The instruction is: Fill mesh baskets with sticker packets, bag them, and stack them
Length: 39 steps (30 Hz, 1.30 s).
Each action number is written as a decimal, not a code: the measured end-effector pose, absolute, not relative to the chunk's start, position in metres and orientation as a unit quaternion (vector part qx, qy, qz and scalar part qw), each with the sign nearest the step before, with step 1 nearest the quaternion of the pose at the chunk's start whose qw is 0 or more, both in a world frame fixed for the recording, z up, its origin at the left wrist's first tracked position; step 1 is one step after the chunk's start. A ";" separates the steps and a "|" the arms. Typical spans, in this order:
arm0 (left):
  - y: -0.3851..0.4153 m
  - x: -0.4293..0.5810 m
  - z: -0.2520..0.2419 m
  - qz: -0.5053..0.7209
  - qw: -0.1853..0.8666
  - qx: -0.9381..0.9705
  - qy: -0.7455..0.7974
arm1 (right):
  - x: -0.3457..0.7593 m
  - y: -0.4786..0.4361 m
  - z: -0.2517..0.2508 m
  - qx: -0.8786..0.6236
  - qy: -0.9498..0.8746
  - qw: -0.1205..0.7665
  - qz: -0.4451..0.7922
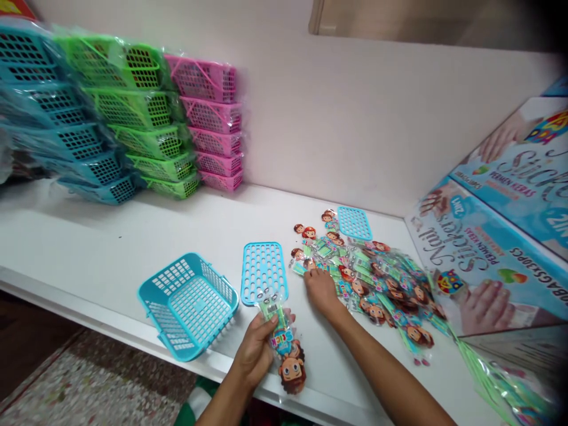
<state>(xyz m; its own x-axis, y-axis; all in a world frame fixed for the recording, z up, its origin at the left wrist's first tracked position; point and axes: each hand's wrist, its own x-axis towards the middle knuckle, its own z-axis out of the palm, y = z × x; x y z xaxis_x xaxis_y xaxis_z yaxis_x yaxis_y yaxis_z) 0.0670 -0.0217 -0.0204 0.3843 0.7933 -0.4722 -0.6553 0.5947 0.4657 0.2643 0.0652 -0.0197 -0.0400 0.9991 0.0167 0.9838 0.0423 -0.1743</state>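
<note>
My left hand (258, 348) grips a small clear candy packet (284, 340) printed with a cartoon child's head, its thumb lying across the front. More than one packet may be stacked there; I cannot tell. At the near edge of a heap of similar packets (377, 278), my right hand (320, 290) has its fingers curled down on a packet, fingertips partly hidden. Left of my hands stands an open blue plastic basket (189, 307) with nothing inside. Between basket and heap lies a flat blue perforated lid (265, 272), just beyond the held packet.
Wrapped stacks of blue baskets (84, 142), green baskets (142, 112) and pink baskets (213, 121) stand along the back left. A second blue lid (354, 223) lies behind the heap. Printed nail sticker cartons (483, 260) bound the right side. The table's front edge (133, 331) runs close by.
</note>
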 end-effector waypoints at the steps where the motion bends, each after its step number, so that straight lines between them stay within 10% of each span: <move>1: -0.021 0.068 -0.019 0.441 0.828 0.103 0.331 | 0.264 0.059 -0.017 -0.692 -0.716 0.071 0.058; 9: -0.024 0.084 -0.020 0.461 0.836 0.116 0.274 | 0.247 -0.025 0.001 -0.557 -0.683 0.229 0.414; 17: -0.024 0.076 -0.023 0.460 0.817 0.126 0.323 | 0.289 0.104 0.019 -0.603 -0.792 0.041 0.088; 27: -0.005 0.061 -0.023 0.463 0.815 0.103 0.332 | 0.311 0.204 0.021 -0.496 -0.864 -0.087 0.014; 35: -0.007 0.072 -0.013 0.455 0.833 0.102 0.298 | 0.326 0.149 0.063 -0.570 -0.821 0.001 0.015; 39: -0.013 0.085 -0.005 0.451 0.840 0.104 0.284 | 0.308 0.082 0.051 -0.612 -0.733 0.177 0.238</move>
<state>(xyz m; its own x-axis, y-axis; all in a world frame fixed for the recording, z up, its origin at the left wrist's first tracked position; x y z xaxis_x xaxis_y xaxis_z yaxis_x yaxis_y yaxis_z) 0.0852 -0.0132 -0.0050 0.4320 0.8160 -0.3841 -0.6983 0.5721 0.4302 0.3075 0.0824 0.0505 -0.1873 0.9818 -0.0324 0.8136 0.1365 -0.5652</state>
